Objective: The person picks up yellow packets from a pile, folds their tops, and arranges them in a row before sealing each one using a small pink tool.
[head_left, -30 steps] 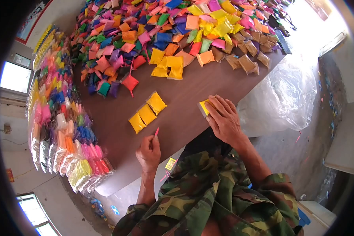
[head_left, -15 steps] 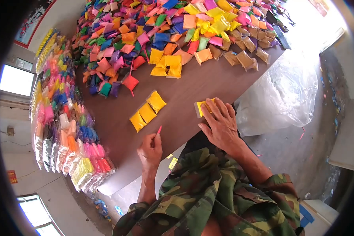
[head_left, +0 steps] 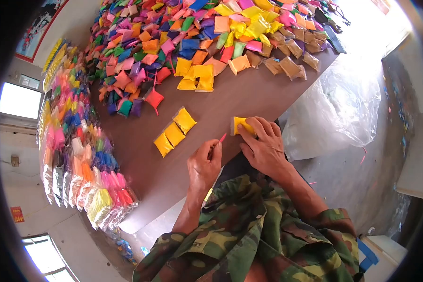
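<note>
My left hand [head_left: 205, 162] is closed on a small pink pointed piece [head_left: 223, 137], whose tip sticks out above the fingers. My right hand [head_left: 266, 145] rests at the table's edge with its fingers over a yellow packet [head_left: 240, 126], thumb and fingertips pressed on it. To the left, three yellow packets lie in a slanted row [head_left: 175, 134] on the brown table [head_left: 141, 188]. Farther back several more yellow packets [head_left: 203, 72] lie together by the big heap.
A large heap of coloured packets [head_left: 150, 46] covers the back of the table. Bagged bundles [head_left: 85, 162] line the left edge. A clear plastic bag [head_left: 336, 108] hangs at the right, and a red-pink packet [head_left: 153, 98] lies at the heap's front.
My left hand has moved right with the pink piece, close to my right hand. The fingers of my right hand have drawn in on the yellow packet, showing more of it.
</note>
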Motion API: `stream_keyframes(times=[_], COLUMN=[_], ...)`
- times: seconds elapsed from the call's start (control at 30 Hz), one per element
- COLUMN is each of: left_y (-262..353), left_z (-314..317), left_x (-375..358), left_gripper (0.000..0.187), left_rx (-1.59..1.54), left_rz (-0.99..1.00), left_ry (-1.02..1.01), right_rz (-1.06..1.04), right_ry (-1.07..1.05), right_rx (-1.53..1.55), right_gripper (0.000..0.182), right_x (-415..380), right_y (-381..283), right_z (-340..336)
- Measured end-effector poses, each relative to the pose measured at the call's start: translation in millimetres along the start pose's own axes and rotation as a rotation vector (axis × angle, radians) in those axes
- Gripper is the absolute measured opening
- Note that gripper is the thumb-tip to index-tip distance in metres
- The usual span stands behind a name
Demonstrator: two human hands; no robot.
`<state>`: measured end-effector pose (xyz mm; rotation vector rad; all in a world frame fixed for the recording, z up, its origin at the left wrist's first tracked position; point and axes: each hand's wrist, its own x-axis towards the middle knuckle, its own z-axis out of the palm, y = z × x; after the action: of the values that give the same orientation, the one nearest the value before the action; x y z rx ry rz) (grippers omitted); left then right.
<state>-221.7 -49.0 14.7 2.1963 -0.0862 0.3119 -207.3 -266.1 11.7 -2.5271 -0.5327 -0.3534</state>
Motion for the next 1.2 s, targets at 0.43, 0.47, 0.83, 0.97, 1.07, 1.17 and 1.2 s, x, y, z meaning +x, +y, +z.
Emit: stream_keyframes(times=[0.43,0.47,0.83,0.97,1.07,1.17,1.2], left_y=[17,18,9,18,9,-5,-5], left_z=[43,45,38,51,51,47,43], left_x=[29,30,59,56,61,76,77], left_gripper=[0.012,0.011,0.008,0.006,0.008,0.010,0.010], left_rx=[0.049,0.065,0.122,0.126,0.200,0.361,0.324], left_rz=[0.124,0.150,0.112,0.243,0.198,0.239,0.224], left_ry=[-0.058,-0.054,-0.136,-0.152,-0.180,-0.148,-0.149], right_rz=[-0.045,-0.058,-0.029,-0.035,-0.038,-0.043,-0.047], right_ry=[0.176,0.186,0.139,0.184,0.173,0.157,0.161], right_rx=[0.138,0.127,0.061,0.068,0.066,0.075,0.078], right_gripper=[0.053,0.052,0.047,0.048,0.048,0.047,0.046], right_x=[-12,-12,-4,-8,-8,-4,-4], right_y=[21,22,13,16,14,10,11], right_z=[11,13,8,17,16,9,10])
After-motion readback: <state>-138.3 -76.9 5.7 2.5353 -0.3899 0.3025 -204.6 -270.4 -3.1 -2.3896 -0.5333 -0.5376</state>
